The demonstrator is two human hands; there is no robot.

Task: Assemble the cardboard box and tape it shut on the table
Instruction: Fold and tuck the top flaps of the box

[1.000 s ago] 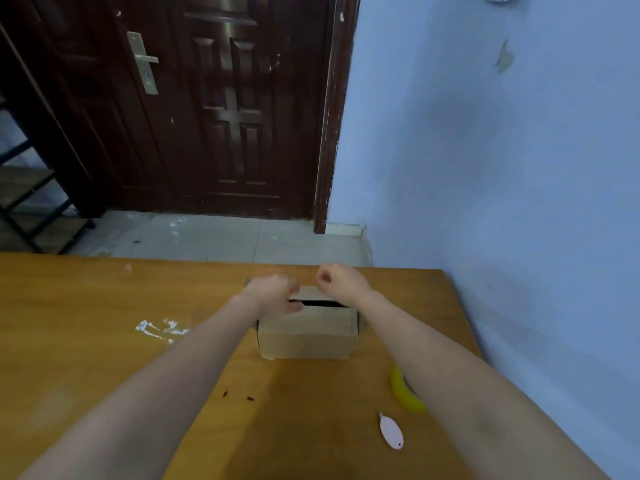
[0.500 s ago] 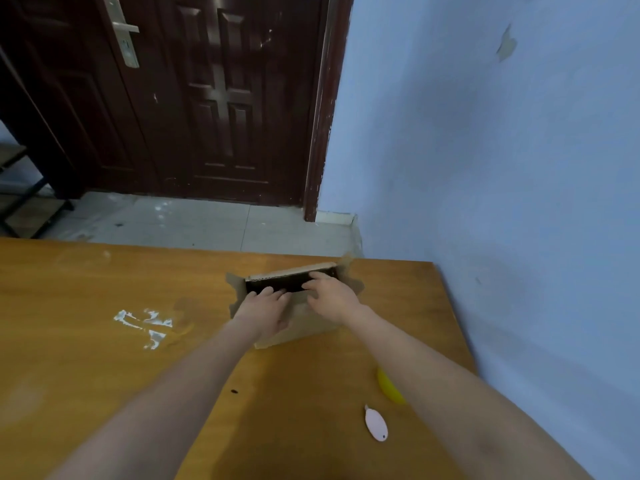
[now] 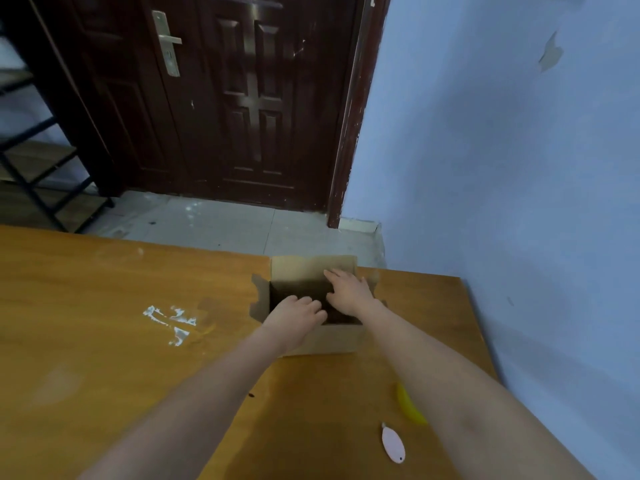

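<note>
Brown cardboard box (image 3: 317, 337) stood open near the wooden desk's (image 3: 104, 306) far edge. Left hand (image 3: 298, 315) and right hand (image 3: 349, 289), fingers flat, pressed its flaps. Uneven pressure could crease them.

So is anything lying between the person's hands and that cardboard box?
Nothing visible does. Both hands are already at the open cardboard box: the left hand over its near edge, the right hand reaching across the opening toward the far flap. The flaps are still open.
</note>
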